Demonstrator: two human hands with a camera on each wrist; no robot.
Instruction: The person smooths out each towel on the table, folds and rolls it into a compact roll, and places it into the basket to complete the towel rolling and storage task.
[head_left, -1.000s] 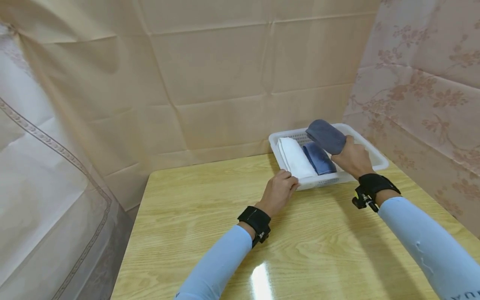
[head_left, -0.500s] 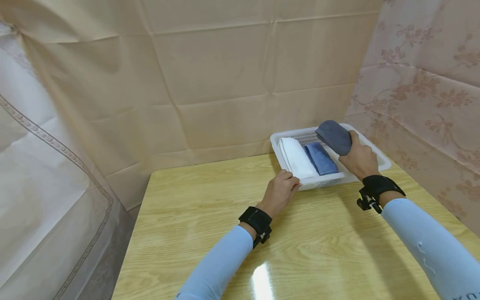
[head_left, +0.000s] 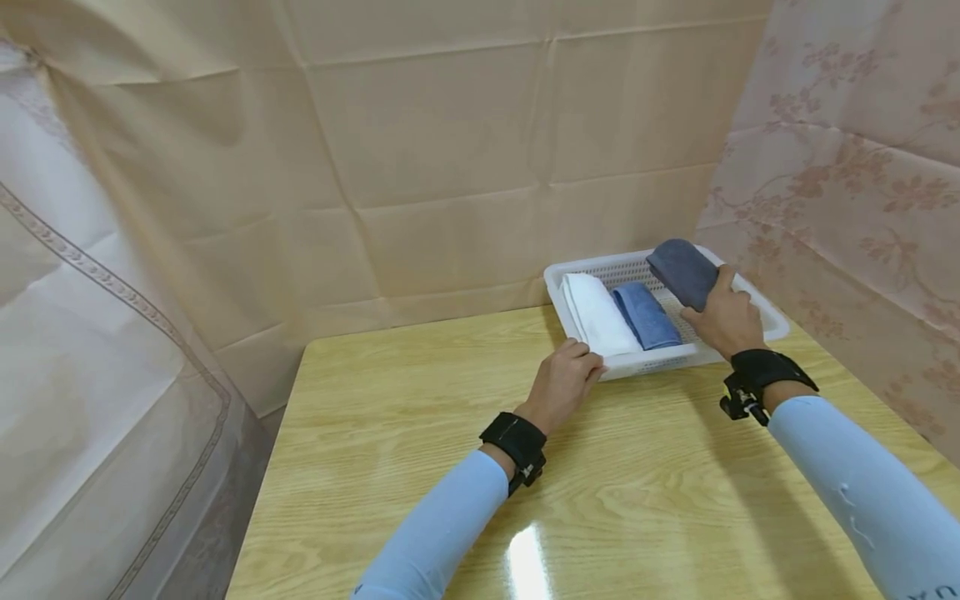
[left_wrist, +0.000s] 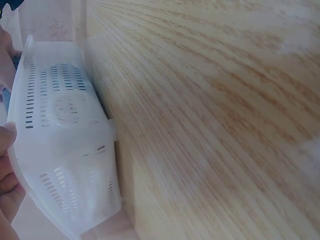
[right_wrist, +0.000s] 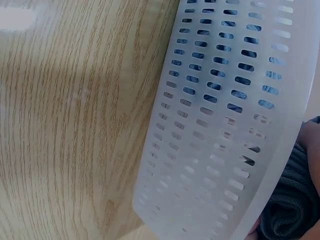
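A white perforated plastic basket (head_left: pixel 660 361) sits at the back right of the table. My left hand (head_left: pixel 561 382) grips its near left corner; in the left wrist view the thumb lies over the rim. Inside the basket a folded white towel (head_left: pixel 600 315) lies along the left side, with a folded blue towel (head_left: pixel 647 317) beside it. My right hand (head_left: pixel 729 323) holds a rolled dark grey towel (head_left: pixel 682 272) at its near end, tilted over the right part of the basket. In the right wrist view the rolled end of the grey towel (right_wrist: pixel 285 212) shows beyond the basket rim.
The wood-grain table (head_left: pixel 405 433) extends to the left and front of the basket. A beige cloth (head_left: pixel 435 158) hangs right behind it, and a floral cloth (head_left: pixel 847 208) hangs along the right side.
My right hand has carried the grey towel to the right and lowered it a little toward the basket. The left hand keeps its grip on the corner.
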